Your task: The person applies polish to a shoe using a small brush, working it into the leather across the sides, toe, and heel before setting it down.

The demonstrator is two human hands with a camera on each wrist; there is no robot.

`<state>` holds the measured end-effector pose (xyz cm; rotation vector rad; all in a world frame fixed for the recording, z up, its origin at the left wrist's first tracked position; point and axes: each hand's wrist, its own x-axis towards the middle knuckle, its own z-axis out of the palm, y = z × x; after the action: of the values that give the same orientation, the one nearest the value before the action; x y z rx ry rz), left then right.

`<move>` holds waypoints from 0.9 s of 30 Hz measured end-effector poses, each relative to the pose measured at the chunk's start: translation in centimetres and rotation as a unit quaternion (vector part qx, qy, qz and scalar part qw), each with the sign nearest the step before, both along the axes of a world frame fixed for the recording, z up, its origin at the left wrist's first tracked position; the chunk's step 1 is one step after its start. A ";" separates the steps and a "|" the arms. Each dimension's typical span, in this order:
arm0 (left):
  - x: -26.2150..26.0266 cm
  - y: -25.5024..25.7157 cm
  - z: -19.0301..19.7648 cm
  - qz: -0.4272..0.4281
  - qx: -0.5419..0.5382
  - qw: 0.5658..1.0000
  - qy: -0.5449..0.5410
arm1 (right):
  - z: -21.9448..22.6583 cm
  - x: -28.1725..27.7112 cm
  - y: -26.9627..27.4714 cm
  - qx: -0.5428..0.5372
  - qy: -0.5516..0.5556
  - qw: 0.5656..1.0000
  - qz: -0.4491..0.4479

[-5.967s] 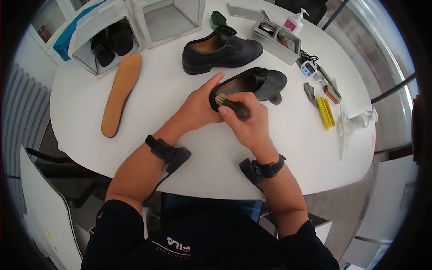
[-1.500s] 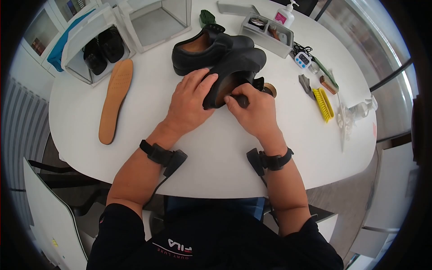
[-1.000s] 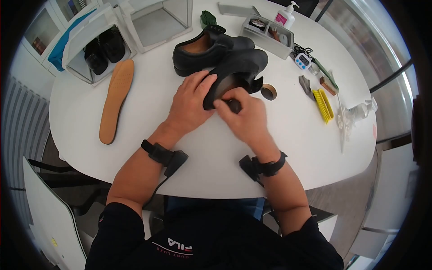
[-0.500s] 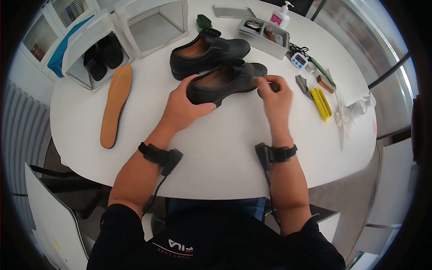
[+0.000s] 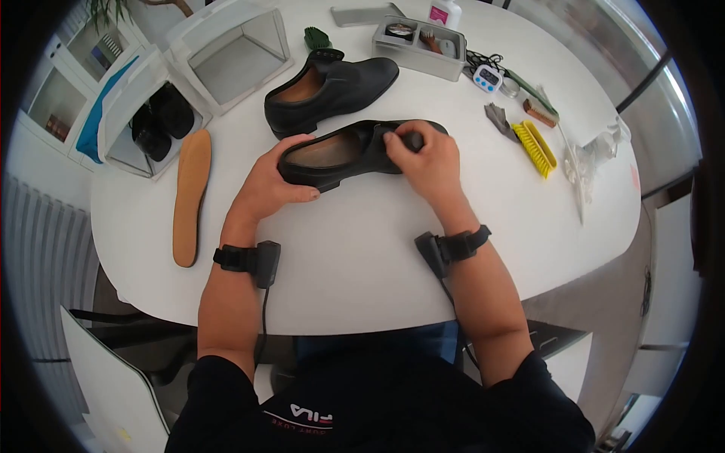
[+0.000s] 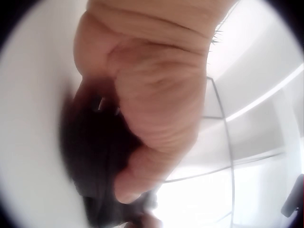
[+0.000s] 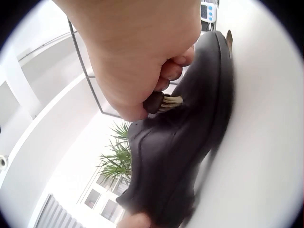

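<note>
In the head view a black leather shoe (image 5: 355, 162) lies across the middle of the table, heel to the left. My left hand (image 5: 266, 183) grips its heel, thumb on the near side and fingers on the far side. My right hand (image 5: 432, 162) pinches a small dark brush (image 5: 412, 141) over the front of the shoe. Pale bristles (image 7: 172, 102) of that brush touch the black upper (image 7: 166, 142) in the right wrist view. Behind stands a second black shoe (image 5: 343, 90), apart from the first. The left wrist view shows the thumb (image 6: 128, 187) against dark leather.
A tan insole (image 5: 192, 200) lies at the left, below a white box (image 5: 121, 136) holding dark shoes. At the back are a green brush (image 5: 316, 38) and a grey tray (image 5: 419, 57). A timer (image 5: 487, 78), a yellow brush (image 5: 535, 149) and a clear bottle (image 5: 600, 143) lie at the right.
The held shoe has turned from a steep tilt to lying level, and has shifted left and nearer, apart from the other shoe. The brush has moved from inside its opening to its upper.
</note>
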<state>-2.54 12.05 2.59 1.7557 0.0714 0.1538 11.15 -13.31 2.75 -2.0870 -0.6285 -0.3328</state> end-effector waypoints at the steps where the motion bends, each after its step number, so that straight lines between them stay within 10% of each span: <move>1: 0.0 0.0 0.3 0.000 0.019 1.000 0.015 | -0.1 0.6 -0.5 0.014 0.026 0.999 -0.031; 6: -0.9 0.3 2.4 -0.007 0.133 0.987 0.084 | -1.2 3.8 -2.3 0.013 0.047 0.987 -0.152; 9: -1.1 0.6 3.4 0.049 0.351 0.930 -0.093 | -0.1 1.7 -1.2 0.038 0.038 0.996 -0.077; 11: -1.4 -1.6 6.8 0.191 0.225 0.955 -0.044 | 0.0 1.6 -1.4 0.046 0.063 0.996 -0.049; 18: 4.8 -7.6 7.4 0.065 0.353 0.918 0.168 | -0.1 2.4 -1.7 -0.033 0.049 0.988 -0.144; 21: 7.8 -8.7 5.7 0.073 0.354 0.909 0.208 | -0.5 1.5 -1.0 0.058 0.091 0.994 0.003; 23: 8.6 -9.7 4.9 0.088 0.062 0.976 0.188 | -0.5 1.4 -0.9 0.077 0.137 0.986 0.051; 27: 8.8 -9.3 2.4 0.115 0.051 0.980 0.153 | 0.1 1.7 -1.3 0.082 0.169 0.981 0.056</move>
<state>6.29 2.78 4.99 1.8581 0.5001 0.0541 12.82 -14.64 2.86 -1.8830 -0.4922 0.0349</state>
